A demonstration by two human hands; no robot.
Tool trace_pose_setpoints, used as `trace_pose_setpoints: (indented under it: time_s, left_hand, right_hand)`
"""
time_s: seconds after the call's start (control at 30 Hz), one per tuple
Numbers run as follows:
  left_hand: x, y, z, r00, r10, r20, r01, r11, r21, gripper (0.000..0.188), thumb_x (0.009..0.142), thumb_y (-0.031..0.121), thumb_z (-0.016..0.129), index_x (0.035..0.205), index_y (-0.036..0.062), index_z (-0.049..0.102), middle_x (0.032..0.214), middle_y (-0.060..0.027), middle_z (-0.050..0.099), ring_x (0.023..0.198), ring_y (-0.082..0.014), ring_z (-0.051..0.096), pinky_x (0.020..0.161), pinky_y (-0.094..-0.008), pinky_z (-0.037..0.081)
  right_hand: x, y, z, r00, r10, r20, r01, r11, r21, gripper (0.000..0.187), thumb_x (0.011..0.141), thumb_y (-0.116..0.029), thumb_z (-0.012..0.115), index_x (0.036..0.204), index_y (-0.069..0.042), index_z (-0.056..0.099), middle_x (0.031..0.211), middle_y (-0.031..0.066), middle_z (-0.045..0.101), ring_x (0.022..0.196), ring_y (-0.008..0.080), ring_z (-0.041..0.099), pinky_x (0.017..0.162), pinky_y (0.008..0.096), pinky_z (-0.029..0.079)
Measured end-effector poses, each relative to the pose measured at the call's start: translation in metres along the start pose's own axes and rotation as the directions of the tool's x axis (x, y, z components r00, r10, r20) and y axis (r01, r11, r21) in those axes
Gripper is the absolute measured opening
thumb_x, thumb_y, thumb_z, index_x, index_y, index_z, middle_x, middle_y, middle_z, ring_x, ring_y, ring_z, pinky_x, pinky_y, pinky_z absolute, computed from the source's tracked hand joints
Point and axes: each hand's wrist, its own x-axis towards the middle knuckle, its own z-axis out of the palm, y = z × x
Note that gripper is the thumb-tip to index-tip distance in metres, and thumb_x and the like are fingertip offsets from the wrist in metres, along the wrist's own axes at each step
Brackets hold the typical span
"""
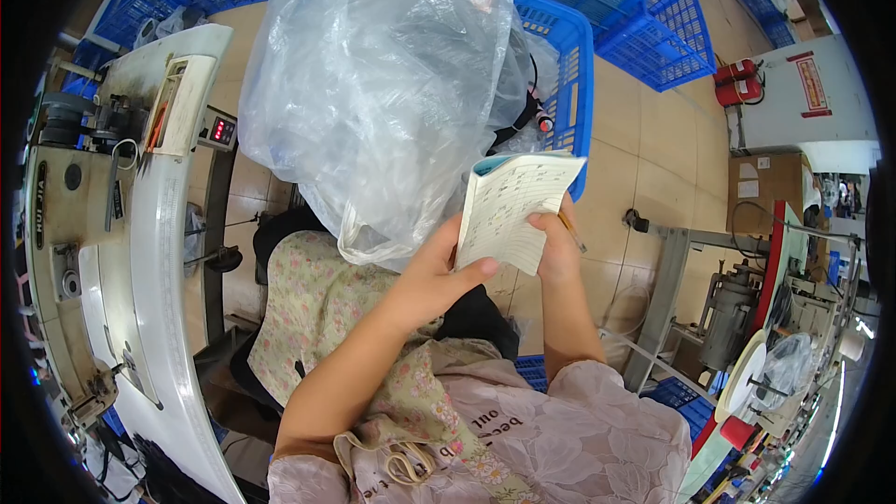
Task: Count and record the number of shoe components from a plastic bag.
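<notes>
While the left hand (435, 278) and right hand (558, 247) clamp the small, cream-paged, blue-covered paper notebook (511, 210), near-right of the large clear plastic bag (373, 84), pages could flip if left slackens; slim yellowish pen (568, 225) could drop to beige tiled floor (644, 140) if right loosens.

Handwritten notebook (511, 205), lined cream pages bowed and tilted, slim pen (572, 232) just beside

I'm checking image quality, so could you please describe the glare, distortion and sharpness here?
Head view: fisheye distortion bows the long white sewing-machine worktop at left, and the corners go black; same view, whitish glints streak the crumpled translucent plastic bag; same view, the small cream-paged lined notebook looks fairly sharp, though too small to read.
</notes>
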Motion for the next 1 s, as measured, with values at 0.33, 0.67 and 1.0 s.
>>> trace_pose_setpoints:
  time_s: [0.33,0.67,1.0]
  left_hand:
    - [0.003,0.006,0.0,0.954,-0.2,-0.224,0.186,0.979,-0.084,0.035,0.094,0.006,0.046,0.128,-0.0031,0.044,0.117,-0.0099,0.057,0.105,-0.0145,0.054,0.09,-0.0285,0.044]
    - [0.004,0.01,-0.002,0.946,-0.236,-0.224,0.187,0.957,-0.221,0.034,0.092,0.005,0.049,0.126,-0.0017,0.046,0.119,-0.0101,0.057,0.108,-0.0152,0.054,0.093,-0.029,0.043]
    - [0.005,0.01,-0.001,0.944,-0.241,-0.223,0.195,0.958,-0.211,0.034,0.092,0.005,0.049,0.125,-0.0019,0.048,0.117,-0.0093,0.058,0.106,-0.0145,0.054,0.092,-0.0286,0.043]
  right_hand:
    - [-0.001,-0.002,-0.003,0.994,-0.039,0.101,0.056,0.983,-0.176,0.037,0.076,-0.001,0.054,0.113,-0.001,0.051,0.105,0.0081,0.057,0.098,0.0153,0.053,0.087,0.0292,0.041]
    - [0.0,-0.004,-0.004,0.988,-0.044,0.15,0.07,0.982,-0.174,0.034,0.076,-0.001,0.054,0.11,0.0,0.051,0.103,0.0083,0.058,0.096,0.0145,0.054,0.084,0.0279,0.042]
    - [-0.002,-0.005,-0.004,0.992,-0.051,0.119,0.071,0.983,-0.17,0.033,0.076,0.001,0.053,0.109,-0.001,0.051,0.102,0.0078,0.058,0.095,0.014,0.054,0.083,0.0277,0.043]
